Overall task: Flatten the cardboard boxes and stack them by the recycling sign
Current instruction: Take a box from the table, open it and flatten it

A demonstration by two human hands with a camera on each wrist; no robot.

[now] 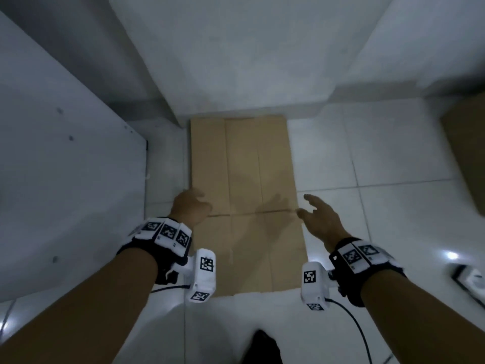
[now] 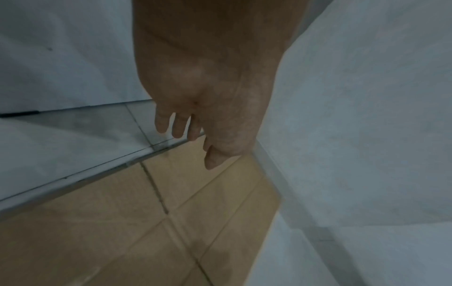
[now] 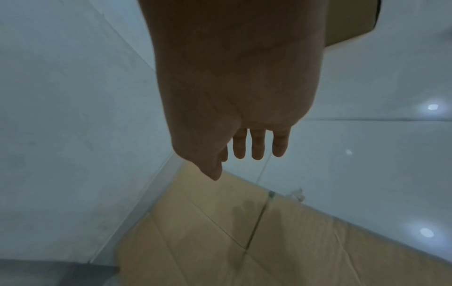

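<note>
Flattened brown cardboard box (image 1: 244, 195): it lies flat on the glossy white tiled floor (image 1: 367, 158), its far end butted against the foot of the pale wall (image 1: 236, 61). I judge it was laid there so the stack starts squarely against something; I see no recycling sign. The sheet is matte, creased lengthwise and across, where the tiles beside it shine. A second brown cardboard piece (image 1: 467, 153) sits well apart at the right edge, probably still to be dealt with. My left hand (image 1: 190, 206) hovers over the sheet's left edge, fingers loose, holding nothing. My right hand (image 1: 319, 219) hangs by the right edge, fingers spread, also empty.
</note>
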